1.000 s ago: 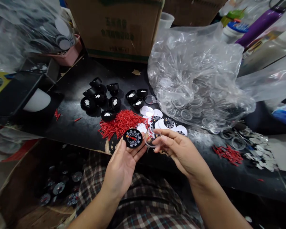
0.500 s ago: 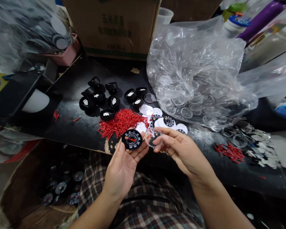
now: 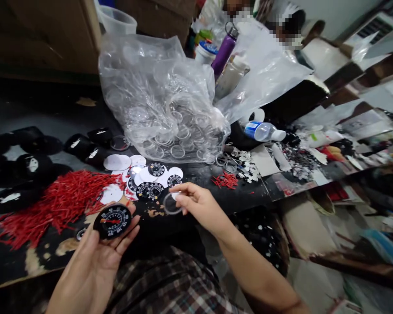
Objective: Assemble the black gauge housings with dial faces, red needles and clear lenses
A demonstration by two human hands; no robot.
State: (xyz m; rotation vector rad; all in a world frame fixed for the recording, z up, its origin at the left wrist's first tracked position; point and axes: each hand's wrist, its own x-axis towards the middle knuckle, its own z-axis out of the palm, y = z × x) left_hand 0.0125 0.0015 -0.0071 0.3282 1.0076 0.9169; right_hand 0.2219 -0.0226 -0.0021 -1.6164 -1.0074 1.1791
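Observation:
My left hand (image 3: 96, 257) holds a round black dial gauge (image 3: 114, 221) face up, its thumb on the rim. A red pointer lies across the gauge's white-numbered face. Between the thumb and fingers of my right hand (image 3: 196, 203) is a clear round lens cover (image 3: 172, 204), apart from the gauge and to its right. Behind the gauge lies a heap of red pointers (image 3: 62, 196). White discs (image 3: 118, 162) and black printed dials (image 3: 155, 190) overlap on the bench just beyond my hands.
Black cups (image 3: 32, 165) stand at the left. A plastic bag (image 3: 157, 87) of clear rings fills the back middle. Farther right are a smaller pile of red pointers (image 3: 225, 179), white pieces (image 3: 247, 165), a water bottle (image 3: 263, 131) and a purple flask (image 3: 225, 50).
The view has swung to the right. My right hand has drawn the lens cover away from the gauge, widening the gap between them. Both hands keep their holds.

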